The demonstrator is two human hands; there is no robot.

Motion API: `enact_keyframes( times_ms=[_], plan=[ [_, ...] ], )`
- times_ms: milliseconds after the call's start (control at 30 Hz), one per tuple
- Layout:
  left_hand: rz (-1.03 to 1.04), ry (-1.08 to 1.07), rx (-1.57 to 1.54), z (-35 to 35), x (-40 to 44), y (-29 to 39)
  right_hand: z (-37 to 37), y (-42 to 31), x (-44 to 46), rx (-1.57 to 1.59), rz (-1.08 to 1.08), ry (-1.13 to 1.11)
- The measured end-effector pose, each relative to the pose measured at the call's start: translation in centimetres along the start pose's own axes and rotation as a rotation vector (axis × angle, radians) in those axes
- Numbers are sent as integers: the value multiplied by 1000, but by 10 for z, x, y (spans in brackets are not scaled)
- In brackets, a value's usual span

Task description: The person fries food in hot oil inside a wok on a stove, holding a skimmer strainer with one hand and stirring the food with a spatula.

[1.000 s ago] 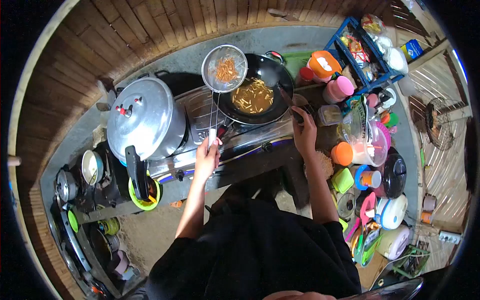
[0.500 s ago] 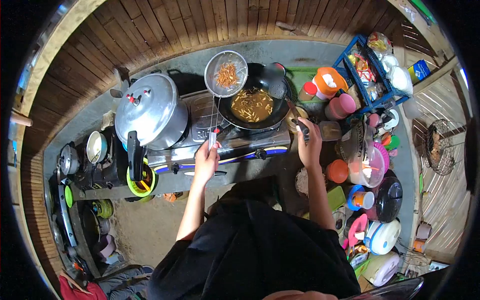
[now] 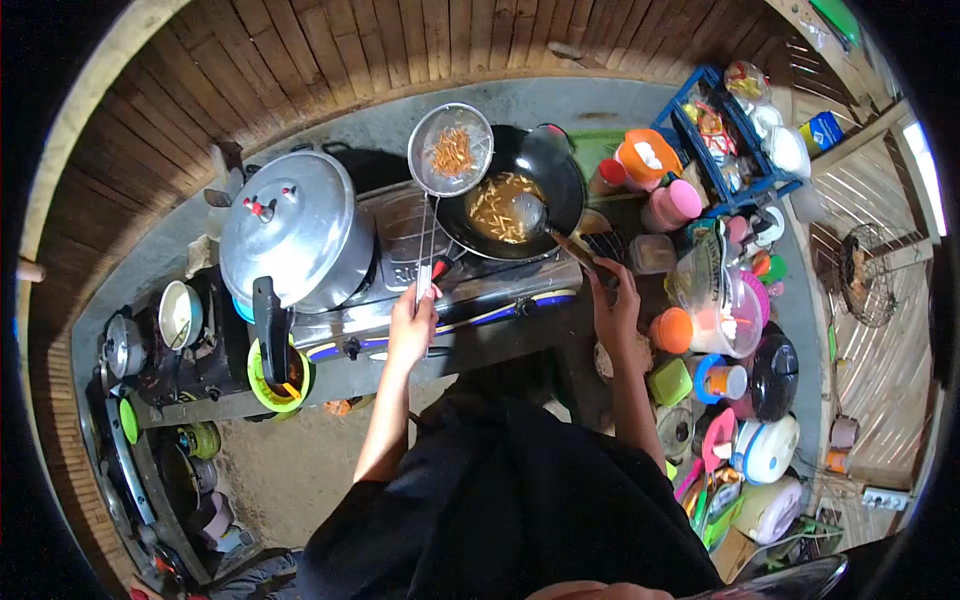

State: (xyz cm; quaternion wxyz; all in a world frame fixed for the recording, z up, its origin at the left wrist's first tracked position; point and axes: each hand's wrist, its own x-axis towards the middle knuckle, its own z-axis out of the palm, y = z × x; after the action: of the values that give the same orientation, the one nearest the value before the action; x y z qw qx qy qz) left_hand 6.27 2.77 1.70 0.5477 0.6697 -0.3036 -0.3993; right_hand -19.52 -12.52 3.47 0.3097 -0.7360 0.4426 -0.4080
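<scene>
My left hand [image 3: 413, 322] is closed around the handle of a round wire strainer [image 3: 438, 120]. Browned fried strips [image 3: 453, 152] lie in its mesh, which is raised over the left edge of a black wok [image 3: 566, 190]. In the wok, paler strips [image 3: 492, 222] sit in brownish oil. My right hand [image 3: 618, 295] grips the wooden handle of a slotted spatula [image 3: 531, 211]. Its head is down in the oil among the strips, on the right side. The wok stands on the right part of a gas stove [image 3: 400, 290].
A large pressure cooker [image 3: 290, 225] stands left of the wok. Below it sits a green-rimmed container [image 3: 303, 398]. Jars, tubs and a blue basket [image 3: 715, 85] crowd the right counter. Part of another person's clothing [image 3: 255, 580] shows at the lower left.
My right hand has brought the spatula down from above the wok's far right side into the oil. My left hand holds the strainer in nearly the same place.
</scene>
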Motion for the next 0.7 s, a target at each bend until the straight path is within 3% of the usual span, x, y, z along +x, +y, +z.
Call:
enact_keyframes(
  times_ms=[33,167,400,467,700],
  plan=[
    [5,-19,-8,-3,4,-3,0,-3,-2,-82,-101,22],
    [-9,-56,-4,-14,23,-16,0,-8,7,-168,-92,61],
    [-37,-135,-72,-26,32,-21,12,-16,4,10,37,126],
    [-27,-141,-57,-30,33,-21,19,-6,2,70,159,66],
    [-32,-155,-55,-36,35,-19,67,-15,10,99,232,54]
  ],
)
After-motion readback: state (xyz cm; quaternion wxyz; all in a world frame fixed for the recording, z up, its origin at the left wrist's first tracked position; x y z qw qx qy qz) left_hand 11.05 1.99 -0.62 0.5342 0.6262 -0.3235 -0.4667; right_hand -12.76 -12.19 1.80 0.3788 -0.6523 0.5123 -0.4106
